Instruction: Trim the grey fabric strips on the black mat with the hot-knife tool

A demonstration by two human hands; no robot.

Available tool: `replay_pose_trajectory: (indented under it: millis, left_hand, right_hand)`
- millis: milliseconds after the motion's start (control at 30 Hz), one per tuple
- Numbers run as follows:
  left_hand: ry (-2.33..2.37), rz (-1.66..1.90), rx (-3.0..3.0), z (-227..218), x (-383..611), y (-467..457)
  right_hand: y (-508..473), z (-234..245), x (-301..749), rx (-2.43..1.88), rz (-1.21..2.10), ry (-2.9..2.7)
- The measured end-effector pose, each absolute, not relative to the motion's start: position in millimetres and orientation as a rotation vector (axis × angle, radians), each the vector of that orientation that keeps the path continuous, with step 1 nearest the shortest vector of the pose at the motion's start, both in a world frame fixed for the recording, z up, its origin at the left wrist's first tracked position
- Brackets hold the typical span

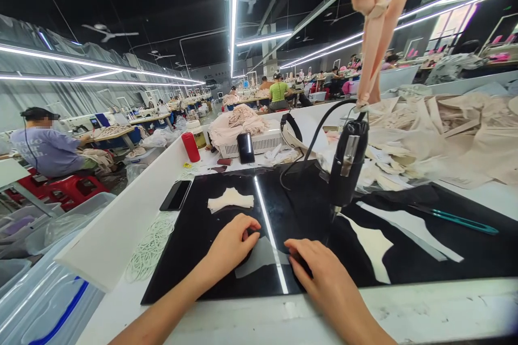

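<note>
A small sheer grey fabric piece (261,263) lies flat on the black board (194,264) between my hands. My left hand (232,242) rests at its upper left edge, fingers bent and the thumb apart from the index finger. At the pointed right end of the piece, my right hand (318,267) has its fingertips down, with a gap between thumb and forefinger. Neither hand visibly lifts anything. A stack of cream cut pieces (230,200) sits beyond my left hand. Right of my right hand lies a cream shaped piece (372,245), under a hanging black handheld tool (346,164).
Teal tweezers (465,221) and long white pieces (416,232) lie at the right. A phone (176,195), pale green elastic loops (149,245) and a red container (190,146) are at the left. A white basket (259,145) bears beige fabric. Other people sit farther off.
</note>
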State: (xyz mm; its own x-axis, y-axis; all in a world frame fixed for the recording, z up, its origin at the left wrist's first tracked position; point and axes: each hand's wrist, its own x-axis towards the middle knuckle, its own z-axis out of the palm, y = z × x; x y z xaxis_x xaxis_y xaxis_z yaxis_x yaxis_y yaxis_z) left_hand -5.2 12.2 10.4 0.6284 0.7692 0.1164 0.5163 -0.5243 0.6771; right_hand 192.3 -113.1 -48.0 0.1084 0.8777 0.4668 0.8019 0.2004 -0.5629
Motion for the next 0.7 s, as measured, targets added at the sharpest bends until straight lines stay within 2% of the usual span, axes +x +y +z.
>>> replay_pose_trajectory:
  millis: [300, 700]
  left_hand:
    - [0.678, 0.564, 2.593, -7, -14, -2]
    - [0.521, 0.767, 2.684, -31, -17, 13]
  right_hand:
    - [-137, -33, 204, -1.578, 0.117, -1.768]
    - [-148, -14, 362, -2.225, -0.343, -1.378]
